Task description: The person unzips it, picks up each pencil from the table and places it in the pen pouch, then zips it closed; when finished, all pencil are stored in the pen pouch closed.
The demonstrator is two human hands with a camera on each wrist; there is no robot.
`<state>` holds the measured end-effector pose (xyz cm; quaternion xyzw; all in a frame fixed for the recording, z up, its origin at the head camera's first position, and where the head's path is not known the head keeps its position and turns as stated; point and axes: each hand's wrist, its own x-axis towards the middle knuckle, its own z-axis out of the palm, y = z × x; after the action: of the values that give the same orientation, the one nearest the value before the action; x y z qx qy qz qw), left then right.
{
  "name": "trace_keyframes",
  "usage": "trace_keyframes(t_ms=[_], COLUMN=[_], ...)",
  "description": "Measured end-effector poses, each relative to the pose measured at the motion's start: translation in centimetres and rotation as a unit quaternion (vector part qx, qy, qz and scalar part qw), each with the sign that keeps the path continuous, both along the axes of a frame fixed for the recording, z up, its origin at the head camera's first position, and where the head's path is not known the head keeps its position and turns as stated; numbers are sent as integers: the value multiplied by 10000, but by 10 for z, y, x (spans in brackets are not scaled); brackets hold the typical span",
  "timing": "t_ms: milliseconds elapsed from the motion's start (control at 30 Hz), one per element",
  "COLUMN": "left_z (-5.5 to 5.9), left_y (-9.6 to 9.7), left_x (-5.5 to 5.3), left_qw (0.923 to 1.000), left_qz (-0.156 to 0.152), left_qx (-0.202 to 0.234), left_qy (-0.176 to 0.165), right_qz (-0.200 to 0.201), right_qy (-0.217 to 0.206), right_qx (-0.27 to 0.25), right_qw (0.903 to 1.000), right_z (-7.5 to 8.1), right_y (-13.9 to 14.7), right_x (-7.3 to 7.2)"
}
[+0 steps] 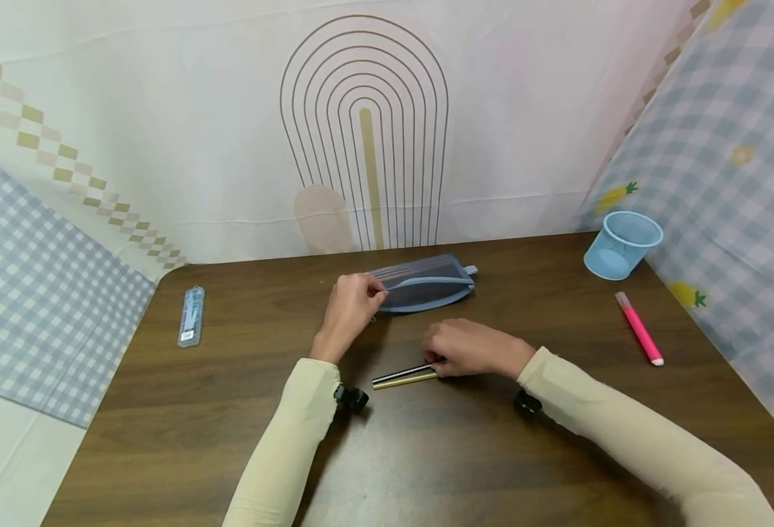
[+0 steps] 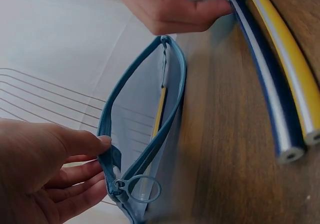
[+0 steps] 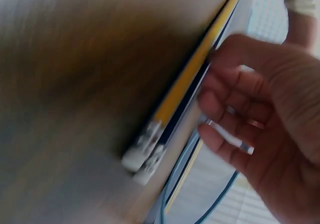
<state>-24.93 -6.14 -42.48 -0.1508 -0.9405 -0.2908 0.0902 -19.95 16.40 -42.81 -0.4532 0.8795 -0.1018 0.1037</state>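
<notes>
A translucent blue zip pouch (image 1: 426, 296) lies open near the back of the table. My left hand (image 1: 350, 307) pinches one side of its zipped mouth between thumb and fingers. Inside the pouch is a yellow pencil (image 2: 159, 109), and a ring-shaped zipper pull (image 2: 160, 189) hangs at the near end. In front, a dark blue striped pencil (image 1: 396, 375) and a yellow striped pencil (image 1: 405, 380) lie side by side, with white erasers (image 3: 134, 161) showing in the right wrist view. My right hand (image 1: 469, 348) pinches the dark blue pencil with thumb and forefinger.
A light blue mesh cup (image 1: 614, 256) stands at the back right corner, with a pink marker (image 1: 640, 329) in front of it. On the left lies a slim clear blue case (image 1: 192, 316). Patterned cloth (image 1: 228, 146) hangs behind the wooden table (image 1: 459, 454).
</notes>
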Motion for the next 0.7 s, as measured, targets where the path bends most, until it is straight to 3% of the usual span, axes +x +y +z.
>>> trace_keyframes(t_ms=[67,167,233,267,367,500,600,700], left_z=[1,2,3,3,4,5,4,2], left_y=[0,-1,-2,-2,-2,-2,-1,0], left_x=[0,0,0,0,-1,-1,0,1], left_qw=[10000,10000,10000,10000,10000,10000,10000,10000], left_qz=[-22,-49,-44,-37,-3,4,-1,-15], left_qx=[4,-1,4,7,11,-18,-32,-43], left_qy=[-4,16,43,58,61,18,-1,-8], right_qz=[35,6,-9,-36,-283,-854,-1532,-2412], right_qy=[-221,-1120,-2080,-2629,-4264,-6038,-6813,-7151], right_qx=[-124,-723,-1306,-1581,-2128,-2323,-2555,-3161], right_qw=[9997,9911,9694,9518,8787,7578,6687,5750], right_z=[2,7,14,17,25,21,10,-1], right_y=[3,9,14,17,26,34,34,31], right_x=[-5,-13,-17,-18,-22,-28,-32,-36])
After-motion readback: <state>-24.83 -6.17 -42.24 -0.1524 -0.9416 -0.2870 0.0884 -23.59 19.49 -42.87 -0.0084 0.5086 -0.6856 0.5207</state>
